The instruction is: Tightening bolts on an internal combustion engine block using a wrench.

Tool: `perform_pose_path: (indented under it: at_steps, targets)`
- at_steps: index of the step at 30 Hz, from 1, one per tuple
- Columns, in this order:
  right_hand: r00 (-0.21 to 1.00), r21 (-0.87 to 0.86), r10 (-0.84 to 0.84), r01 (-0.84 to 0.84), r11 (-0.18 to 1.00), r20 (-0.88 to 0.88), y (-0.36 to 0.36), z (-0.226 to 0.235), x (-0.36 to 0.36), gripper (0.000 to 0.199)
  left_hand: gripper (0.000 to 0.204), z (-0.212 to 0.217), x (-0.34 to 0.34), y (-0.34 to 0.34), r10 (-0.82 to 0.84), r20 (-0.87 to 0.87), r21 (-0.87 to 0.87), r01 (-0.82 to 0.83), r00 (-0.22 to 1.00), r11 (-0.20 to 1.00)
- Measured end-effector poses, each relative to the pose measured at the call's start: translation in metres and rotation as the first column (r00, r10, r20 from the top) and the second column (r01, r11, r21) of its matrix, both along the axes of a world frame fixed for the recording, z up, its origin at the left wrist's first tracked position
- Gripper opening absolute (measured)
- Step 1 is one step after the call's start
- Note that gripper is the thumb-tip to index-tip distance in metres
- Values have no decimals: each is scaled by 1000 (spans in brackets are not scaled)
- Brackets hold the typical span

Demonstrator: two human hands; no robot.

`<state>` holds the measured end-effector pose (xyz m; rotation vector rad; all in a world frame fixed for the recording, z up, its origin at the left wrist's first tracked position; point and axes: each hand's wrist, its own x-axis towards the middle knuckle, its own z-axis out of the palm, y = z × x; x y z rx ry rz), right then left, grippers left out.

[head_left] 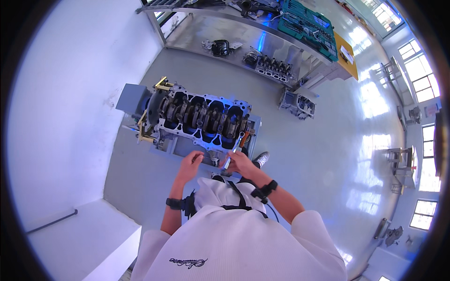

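An engine block (201, 117) with its crankshaft exposed sits on a grey stand (133, 98) in front of me. My left hand (191, 163) pinches a small metal part near the block's near edge. My right hand (239, 161) grips a wrench (233, 149) whose head points up toward the block. An orange-handled tool (244, 138) lies by the block's right end. Both wrists wear black straps.
A steel workbench (262, 28) at the back carries a green socket tool tray (309, 25), a cylinder head (273, 67) and other engine parts. Another engine part (297, 104) rests on the grey floor right of the stand. A white wall runs along the left.
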<state>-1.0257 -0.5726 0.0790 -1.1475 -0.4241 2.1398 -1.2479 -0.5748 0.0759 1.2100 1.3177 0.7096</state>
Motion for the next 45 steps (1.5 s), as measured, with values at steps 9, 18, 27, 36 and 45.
perform_pose_path:
  at_steps: [9, 18, 27, 36, 45]
  targets:
    - [934, 339, 38, -167, 926, 356, 8, 31, 15, 24, 20, 20, 15, 15, -20, 82, 60, 15, 996, 998]
    - [636, 127, 211, -444, 887, 743, 15, 31, 101, 29, 17, 41, 63, 48, 456, 696, -372, -263, 555, 890]
    - [531, -93, 450, -567, 818, 718, 25, 38, 93, 31, 16, 5, 75, 25, 610, 510, -530, -336, 607, 779]
    - [993, 114, -84, 75, 991, 79, 6, 2, -11, 27, 14, -29, 81, 15, 494, 479, -500, -237, 726, 833]
    - [721, 192, 70, -274, 942, 690, 5, 15, 77, 31, 14, -36, 90, 7, 375, 372, -465, -179, 849, 867]
